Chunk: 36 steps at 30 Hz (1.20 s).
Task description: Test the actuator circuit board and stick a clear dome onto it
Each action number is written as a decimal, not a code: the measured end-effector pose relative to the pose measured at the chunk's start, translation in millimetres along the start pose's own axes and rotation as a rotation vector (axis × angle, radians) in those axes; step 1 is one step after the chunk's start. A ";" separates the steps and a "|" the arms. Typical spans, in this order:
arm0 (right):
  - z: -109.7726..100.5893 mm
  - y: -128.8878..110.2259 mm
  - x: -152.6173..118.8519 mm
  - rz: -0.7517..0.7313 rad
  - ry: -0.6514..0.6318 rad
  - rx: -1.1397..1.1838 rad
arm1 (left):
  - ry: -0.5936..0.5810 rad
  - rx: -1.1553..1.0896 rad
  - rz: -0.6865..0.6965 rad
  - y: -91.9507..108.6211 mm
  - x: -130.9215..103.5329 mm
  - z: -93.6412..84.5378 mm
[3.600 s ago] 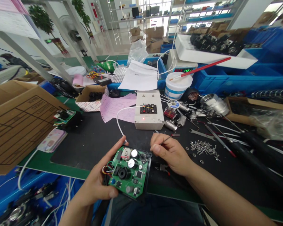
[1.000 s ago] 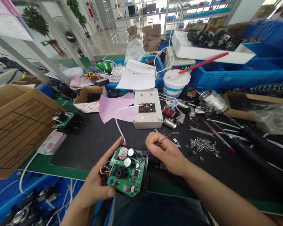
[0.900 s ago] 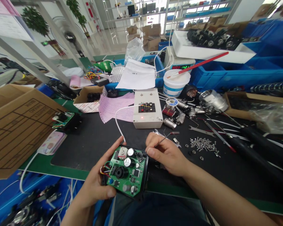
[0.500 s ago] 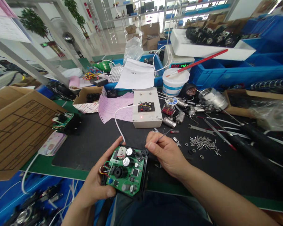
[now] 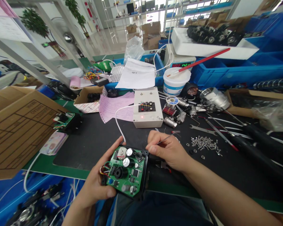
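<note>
My left hand [image 5: 101, 179] is wrapped round the left side of a black housing with a green circuit board [image 5: 138, 180] in it, thumb on the near edge. The board faces up and carries capacitors, a round black part and a chip; coloured wires run off its left side. A white cable [image 5: 118, 122] leads from the housing to a light grey control box [image 5: 148, 119] with a lit red lamp. At the housing's far right corner my right hand [image 5: 163, 149] pinches a thin grey wire [image 5: 165, 138], whose tail sticks out to the right. The wire's tip is hidden by the fingers.
Loose screws [image 5: 204, 143], a wrench [image 5: 202, 129] and a solder spool [image 5: 172, 100] lie to the right. Behind them stands a white tub [image 5: 175, 86] with a red brush across it. At left are a cardboard box [image 5: 21, 131] and a second circuit board [image 5: 66, 121].
My right hand has shifted slightly, and more of the thin wire's tail shows to its right. My left hand and the circuit board stay nearly still.
</note>
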State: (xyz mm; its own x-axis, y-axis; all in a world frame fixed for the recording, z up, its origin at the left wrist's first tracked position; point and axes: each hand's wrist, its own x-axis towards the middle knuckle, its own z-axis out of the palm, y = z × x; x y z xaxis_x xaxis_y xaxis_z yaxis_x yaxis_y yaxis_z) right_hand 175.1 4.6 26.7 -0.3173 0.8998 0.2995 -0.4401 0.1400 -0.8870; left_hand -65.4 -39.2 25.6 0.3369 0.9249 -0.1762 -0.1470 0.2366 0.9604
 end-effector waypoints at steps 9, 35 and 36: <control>-12.4 -12.4 13.3 -0.073 -0.178 -0.197 | 0.004 0.036 -0.020 1.8 0.2 -1.9; 13.4 -6.5 -5.4 0.136 0.151 -0.169 | -0.130 0.647 0.007 77.7 17.6 30.3; 13.2 -7.6 -5.6 0.134 0.153 -0.194 | -0.144 0.722 0.039 82.3 21.5 36.6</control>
State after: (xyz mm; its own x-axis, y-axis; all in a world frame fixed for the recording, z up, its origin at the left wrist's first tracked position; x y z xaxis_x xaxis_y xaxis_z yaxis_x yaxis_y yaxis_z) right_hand 169.1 -7.0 36.4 -0.2253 0.9653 0.1317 -0.2294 0.0788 -0.9701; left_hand -36.2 -10.8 108.7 0.4699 0.8688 -0.1563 0.4705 -0.0968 0.8771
